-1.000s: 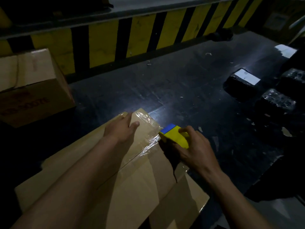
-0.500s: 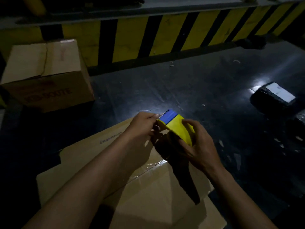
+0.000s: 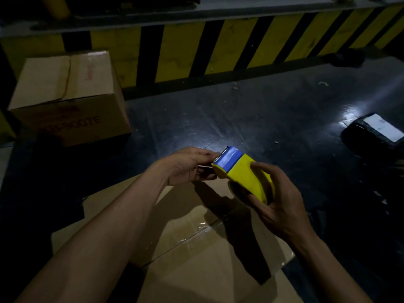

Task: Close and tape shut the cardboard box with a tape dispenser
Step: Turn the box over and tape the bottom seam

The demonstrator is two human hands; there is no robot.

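Observation:
A brown cardboard box (image 3: 196,254) lies under my arms on the dark floor, flaps folded down, with shiny clear tape along its seam. My right hand (image 3: 282,206) grips a yellow tape dispenser (image 3: 242,173) with a blue front and a toothed blade, held above the box's far edge. My left hand (image 3: 192,167) is at the blade end, fingers pinched close by the teeth. Whether it holds a tape end is too dark to tell.
A second closed cardboard box (image 3: 67,95) with red print stands at the left. A yellow-and-black striped curb (image 3: 218,47) runs along the back. A black wrapped parcel with a white label (image 3: 376,130) lies on the glossy floor at the right.
The dispenser has lifted off the box's taped seam and tilted up. My left hand left the flap and came to the dispenser's blade. The view shifted left.

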